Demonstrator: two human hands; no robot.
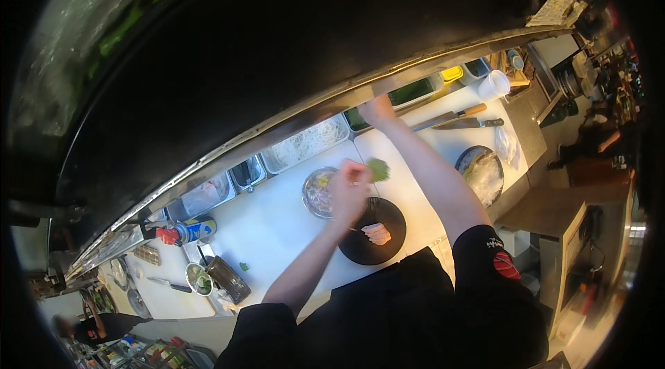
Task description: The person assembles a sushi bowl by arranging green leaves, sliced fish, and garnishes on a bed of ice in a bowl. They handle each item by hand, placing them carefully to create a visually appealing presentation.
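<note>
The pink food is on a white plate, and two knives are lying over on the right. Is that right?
Not quite: the plate under the pink food is black, as the head view shows. The two knives do lie over on the right.

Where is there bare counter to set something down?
Free: white counter between the blue canister and the bowl; a narrower strip between the black plate and right forearm. Crowded: around the left hand, with bowl, green leaf and black plate bunched.
</note>
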